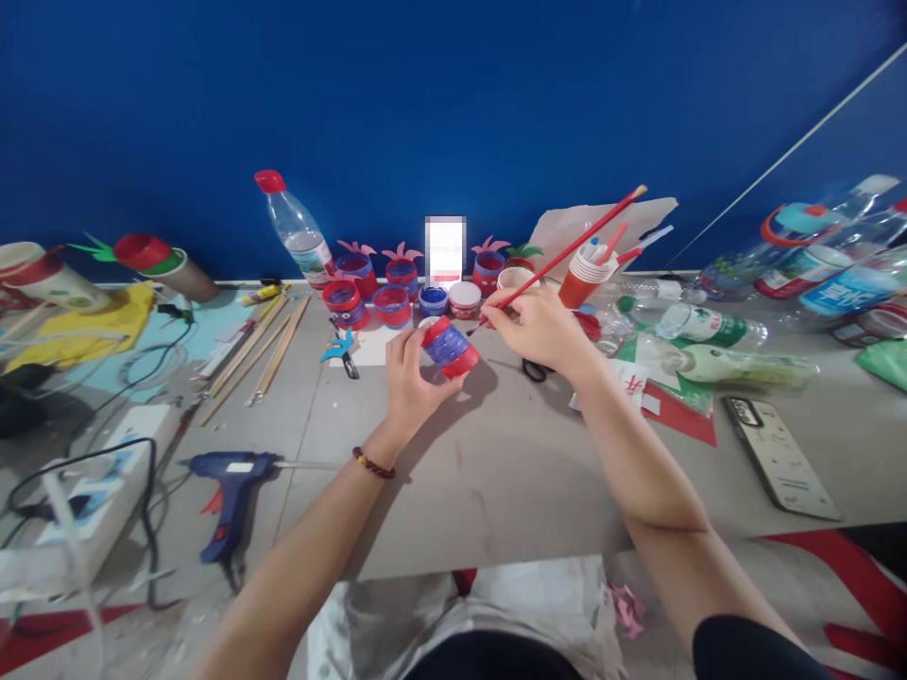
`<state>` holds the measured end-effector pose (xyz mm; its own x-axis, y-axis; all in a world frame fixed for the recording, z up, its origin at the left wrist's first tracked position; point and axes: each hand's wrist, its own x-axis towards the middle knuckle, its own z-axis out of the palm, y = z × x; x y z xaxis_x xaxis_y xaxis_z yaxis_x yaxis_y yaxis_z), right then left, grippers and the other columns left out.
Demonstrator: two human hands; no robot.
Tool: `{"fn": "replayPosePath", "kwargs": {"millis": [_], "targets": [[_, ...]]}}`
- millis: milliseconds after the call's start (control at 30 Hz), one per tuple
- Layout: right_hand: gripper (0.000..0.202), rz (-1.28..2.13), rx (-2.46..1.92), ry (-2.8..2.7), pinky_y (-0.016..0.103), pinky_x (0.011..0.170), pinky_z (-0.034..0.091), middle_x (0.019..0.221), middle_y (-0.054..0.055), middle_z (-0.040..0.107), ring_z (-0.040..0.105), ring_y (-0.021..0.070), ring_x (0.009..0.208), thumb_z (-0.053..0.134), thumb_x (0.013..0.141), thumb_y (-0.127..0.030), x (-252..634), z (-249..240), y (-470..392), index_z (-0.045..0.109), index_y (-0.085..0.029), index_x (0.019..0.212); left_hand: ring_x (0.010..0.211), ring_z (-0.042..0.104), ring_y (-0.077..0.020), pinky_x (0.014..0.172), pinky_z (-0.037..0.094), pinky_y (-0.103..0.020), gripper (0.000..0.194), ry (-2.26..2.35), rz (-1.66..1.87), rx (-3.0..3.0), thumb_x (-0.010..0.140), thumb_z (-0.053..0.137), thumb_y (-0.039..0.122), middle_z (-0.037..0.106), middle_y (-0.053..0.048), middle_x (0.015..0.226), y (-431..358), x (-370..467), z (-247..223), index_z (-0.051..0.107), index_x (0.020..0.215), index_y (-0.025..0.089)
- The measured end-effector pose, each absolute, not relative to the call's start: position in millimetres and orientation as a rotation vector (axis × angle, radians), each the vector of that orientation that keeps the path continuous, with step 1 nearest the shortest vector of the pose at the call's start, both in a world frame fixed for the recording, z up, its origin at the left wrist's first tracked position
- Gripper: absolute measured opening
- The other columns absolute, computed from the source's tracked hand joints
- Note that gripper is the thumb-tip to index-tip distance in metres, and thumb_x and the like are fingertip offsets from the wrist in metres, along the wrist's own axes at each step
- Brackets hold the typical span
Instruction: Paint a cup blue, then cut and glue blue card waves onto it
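Note:
My left hand (415, 382) holds a small cup (449, 348), painted red at both ends and blue-purple round the middle, tilted above the table. In my right hand (535, 326) is a long red paintbrush (567, 250), its dark tip close to the cup's side; whether it touches I cannot tell. Just behind the cup stand an open pot of blue paint (434, 301) and a pot with a whitish-pink top (464, 299). Several red and purple cups, some with pink leaf shapes, line the back, among them one cup (392, 308) left of the blue pot.
A blue glue gun (231, 482) and a white power strip (106, 482) with cables lie left. Wooden sticks (259, 349) and a red-capped bottle (298, 227) stand or lie behind. At right are a red cup of brushes (587, 274), plastic bottles (751, 365) and a phone (779, 458).

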<state>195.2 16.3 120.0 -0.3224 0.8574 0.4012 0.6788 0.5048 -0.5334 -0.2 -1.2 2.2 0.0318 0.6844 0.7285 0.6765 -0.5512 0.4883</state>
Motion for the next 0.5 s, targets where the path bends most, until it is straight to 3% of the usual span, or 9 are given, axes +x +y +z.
{"fn": "replayPosePath", "kwargs": {"millis": [300,500], "targets": [[0.024,0.366,-1.183,-2.162,0.033,0.072,0.044,0.071,0.003,0.069,0.058,0.0177,0.07,0.051,0.089,-0.02,178,130,-5,0.071,-0.018,0.075,0.109,0.051,-0.0287,0.097,0.044,-0.046,0.079,1.503,1.63,2.25,0.062,0.082,0.044,0.053,-0.011,0.115,-1,0,3,0.045,0.128,0.021],[0.029,0.449,-1.11,-2.192,0.032,0.071,0.045,0.074,0.003,0.07,0.058,0.0156,0.067,0.05,0.09,-0.021,173,134,-13,0.069,-0.018,0.067,0.111,0.051,-0.0283,0.096,0.044,-0.045,0.08,1.477,1.645,2.253,0.064,0.081,0.046,0.052,-0.012,0.118,-1,0,1,0.044,0.131,0.021]]}}
